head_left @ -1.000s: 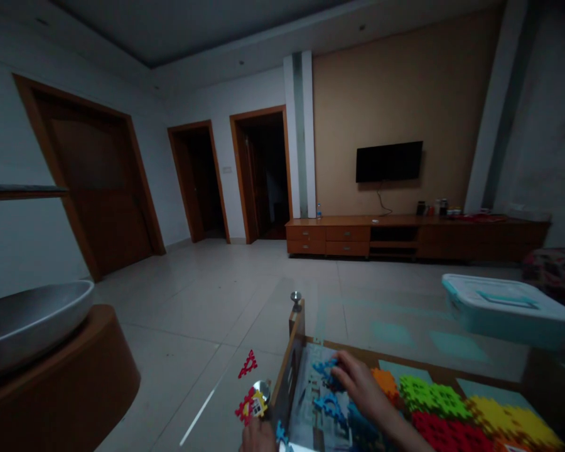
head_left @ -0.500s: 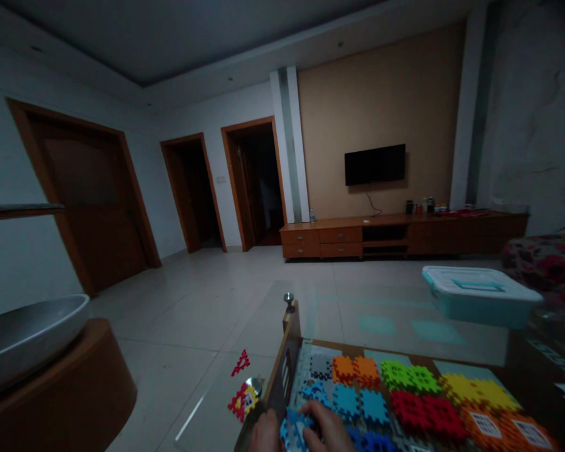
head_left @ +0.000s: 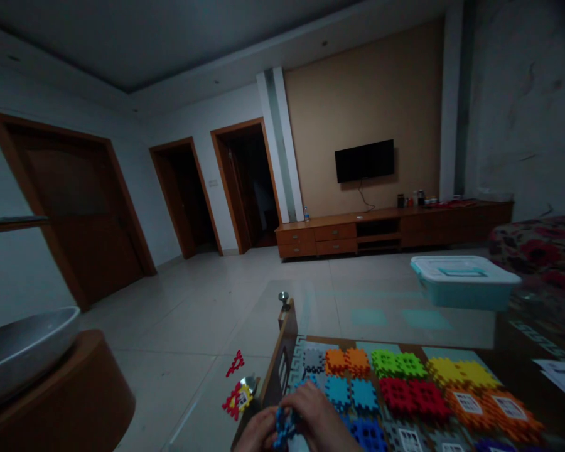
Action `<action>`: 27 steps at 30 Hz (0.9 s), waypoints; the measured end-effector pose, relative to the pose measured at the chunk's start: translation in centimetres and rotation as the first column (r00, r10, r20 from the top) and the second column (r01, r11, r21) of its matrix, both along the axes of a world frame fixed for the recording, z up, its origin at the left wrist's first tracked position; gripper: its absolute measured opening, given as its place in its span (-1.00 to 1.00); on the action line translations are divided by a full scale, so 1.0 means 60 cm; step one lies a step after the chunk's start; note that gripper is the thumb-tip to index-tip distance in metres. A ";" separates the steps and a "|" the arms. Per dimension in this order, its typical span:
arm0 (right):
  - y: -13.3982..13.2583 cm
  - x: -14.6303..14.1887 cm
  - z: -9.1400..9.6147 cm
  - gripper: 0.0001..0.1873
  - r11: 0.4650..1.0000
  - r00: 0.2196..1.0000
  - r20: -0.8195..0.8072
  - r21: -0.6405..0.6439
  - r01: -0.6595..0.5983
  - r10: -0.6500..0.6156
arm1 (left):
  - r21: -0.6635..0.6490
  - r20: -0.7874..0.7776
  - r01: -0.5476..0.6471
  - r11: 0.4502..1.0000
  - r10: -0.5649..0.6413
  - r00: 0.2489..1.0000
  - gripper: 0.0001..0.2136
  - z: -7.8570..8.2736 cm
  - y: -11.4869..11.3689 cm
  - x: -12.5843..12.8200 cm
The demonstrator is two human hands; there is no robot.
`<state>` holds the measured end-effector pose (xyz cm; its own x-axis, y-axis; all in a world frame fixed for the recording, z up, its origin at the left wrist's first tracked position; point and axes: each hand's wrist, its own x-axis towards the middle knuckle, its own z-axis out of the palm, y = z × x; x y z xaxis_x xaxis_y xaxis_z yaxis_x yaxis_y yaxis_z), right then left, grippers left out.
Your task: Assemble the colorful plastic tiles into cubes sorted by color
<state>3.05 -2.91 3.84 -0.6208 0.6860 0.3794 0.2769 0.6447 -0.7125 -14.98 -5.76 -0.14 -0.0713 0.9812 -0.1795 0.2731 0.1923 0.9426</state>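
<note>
At the bottom of the head view, my left hand (head_left: 258, 430) and my right hand (head_left: 316, 415) close around a blue notched-edge building piece (head_left: 284, 429). The fingers cover much of it, and it looks tilted up. Just beyond my right hand lie light-blue pieces (head_left: 351, 393) in stacks, with dark-blue pieces (head_left: 368, 434) nearer to me. Grey pieces (head_left: 313, 360), orange pieces (head_left: 347, 361), green pieces (head_left: 398, 364), red pieces (head_left: 414, 398) and yellow pieces (head_left: 462, 373) are grouped by colour behind and to the right.
Red and yellow pieces (head_left: 238, 399) lie left of the wooden panel (head_left: 282, 355) on the glass tabletop. A lidded teal box (head_left: 466, 284) stands at the far right. A metal basin (head_left: 32, 333) is at the left. A low cabinet (head_left: 334, 238) runs along the wall.
My right hand has moved up and over the blue piece, which has turned from lying flatter to more on edge. The camera view has shifted slightly.
</note>
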 end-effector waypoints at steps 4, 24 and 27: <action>-0.003 0.002 -0.007 -0.56 0.994 0.992 0.125 0.107 0.008 -0.022 | -0.116 0.337 0.007 0.993 0.032 0.941 -0.56 0.003 -0.006 0.021; -0.001 0.001 -0.013 -0.84 0.982 0.944 0.270 0.069 0.178 -0.191 | -0.041 0.529 0.022 0.999 0.003 0.849 -0.59 0.015 -0.016 0.024; -0.005 -0.005 -0.019 -0.83 0.983 0.935 0.305 0.070 0.170 -0.184 | 0.045 0.400 0.036 0.998 -0.052 0.915 -0.58 0.008 -0.011 0.011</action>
